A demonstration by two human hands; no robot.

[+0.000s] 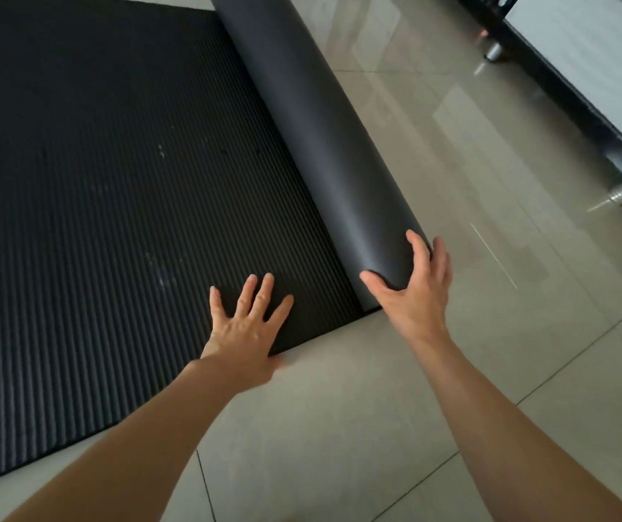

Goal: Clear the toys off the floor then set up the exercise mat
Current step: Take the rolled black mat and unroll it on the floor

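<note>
The exercise mat [87,205] is laid ribbed side up on the tiled floor [433,389], its rolled part [313,130] lying with the long axis from 12 o'clock down toward 5 o'clock. The left hand [245,329] is pressed flat on the mat's near edge, fingers spread. The roll's near end is cupped by the right hand [411,292], fingers curled round it.

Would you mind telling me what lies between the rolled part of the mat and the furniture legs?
Only bare tiled floor, seen in the head view, separates the roll from the metal legs.
</note>
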